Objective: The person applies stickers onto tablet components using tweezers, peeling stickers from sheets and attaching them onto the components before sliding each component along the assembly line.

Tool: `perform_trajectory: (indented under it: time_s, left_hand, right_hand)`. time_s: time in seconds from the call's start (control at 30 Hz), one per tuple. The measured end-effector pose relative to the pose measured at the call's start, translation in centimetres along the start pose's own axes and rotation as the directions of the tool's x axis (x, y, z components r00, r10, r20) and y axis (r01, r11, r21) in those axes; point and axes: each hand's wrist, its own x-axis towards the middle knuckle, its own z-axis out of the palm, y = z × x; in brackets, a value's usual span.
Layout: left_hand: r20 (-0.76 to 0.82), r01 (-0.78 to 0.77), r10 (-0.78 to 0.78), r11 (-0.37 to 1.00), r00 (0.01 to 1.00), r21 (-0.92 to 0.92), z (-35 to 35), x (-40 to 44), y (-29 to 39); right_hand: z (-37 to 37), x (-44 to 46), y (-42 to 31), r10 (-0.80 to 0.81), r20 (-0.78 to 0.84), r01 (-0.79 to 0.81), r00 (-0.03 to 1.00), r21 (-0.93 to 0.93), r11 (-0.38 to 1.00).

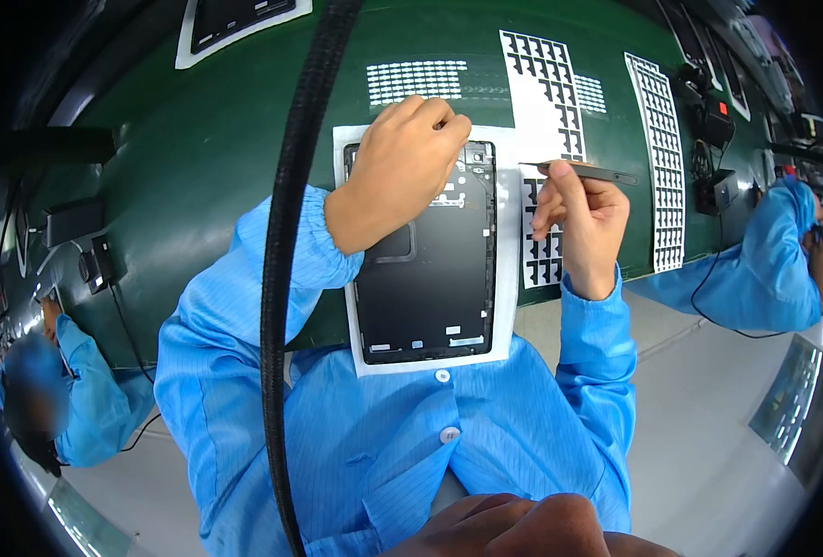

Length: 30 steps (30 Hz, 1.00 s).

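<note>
A black tablet housing (430,288) lies on a white sheet (507,278) in front of me. Over its top end is my left hand (402,153), fingers curled and pinched together. Whatever those fingertips may hold is hidden. My right hand (589,218) grips dark tweezers (606,174) just right of the housing. The tweezers' tip points left, near the white sheet's upper right edge. Beneath and beside that hand lies a white sheet of black die-cut stickers (543,243). Another sticker sheet (546,102) lies above it, with part of its backing bare.
Small white labels (416,82) lie beyond the housing on the green table (198,139). A long sticker sheet (664,158) is on the right. A black cable (291,232) hangs across the view. Co-workers in blue sit at left (96,399) and right (773,251).
</note>
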Motion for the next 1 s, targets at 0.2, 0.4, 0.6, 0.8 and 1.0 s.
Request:
perform_trajectory:
  time_s: [0.2, 0.4, 0.6, 0.8, 1.0]
  left_hand:
    - [-0.075, -0.005, 0.004, 1.0, 0.997, -0.01, -1.1, -0.9, 0.6]
    - [0.138, -0.049, 0.053, 0.998, 0.989, -0.032, -3.6, -4.2, 3.4]
    - [0.18, -0.079, 0.061, 0.993, 0.982, 0.091, -2.9, -4.9, 4.0]
    - [0.137, -0.096, 0.08, 0.988, 0.987, 0.117, -2.9, -4.6, 4.1]
    - [0.139, -0.09, 0.074, 0.99, 0.988, 0.111, -3.0, -4.6, 4.3]
  right_hand:
    - [1.8, -0.1, 2.1, 0.028, 0.051, -0.028, 0.998, -0.007, 1.0]
    - [2.1, 0.1, 3.2, 0.032, 0.051, -0.032, 0.998, -0.014, 0.999]
    - [2.0, 0.1, 3.3, 0.035, 0.047, -0.034, 0.998, -0.023, 0.999]
    - [2.0, 0.1, 3.3, 0.032, 0.045, -0.029, 0.998, -0.069, 0.997]
    - [1.9, 0.1, 3.5, 0.03, 0.049, -0.025, 0.998, -0.087, 0.996]
